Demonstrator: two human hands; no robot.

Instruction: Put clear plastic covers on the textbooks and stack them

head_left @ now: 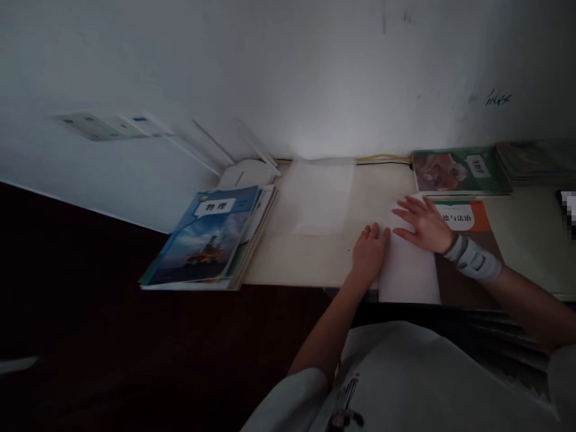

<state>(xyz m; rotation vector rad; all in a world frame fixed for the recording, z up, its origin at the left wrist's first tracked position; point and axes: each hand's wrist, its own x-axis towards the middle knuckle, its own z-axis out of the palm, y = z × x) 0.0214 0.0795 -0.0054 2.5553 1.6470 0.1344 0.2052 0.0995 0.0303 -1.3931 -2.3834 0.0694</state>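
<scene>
A textbook with a brown and orange cover (468,270) lies near the table's front edge, its left part hidden by white paper (407,273). Flat on that paper, with fingers spread, rests my right hand (423,227); a light band circles its wrist. My left hand (369,253) lies at the paper's left edge, fingers stretched forward and touching the table or the edge; which one I cannot tell. Neither hand grips anything that shows. Left of my hands, a pale, see-through sheet (321,198) is spread on the table toward the wall.
A stack of books topped by a blue physics textbook (211,234) stands on the table's left end. At the back right lie a green textbook (463,173) and another pile of books (535,162). Behind the table rises a white wall (315,78) with sockets (103,127) at left.
</scene>
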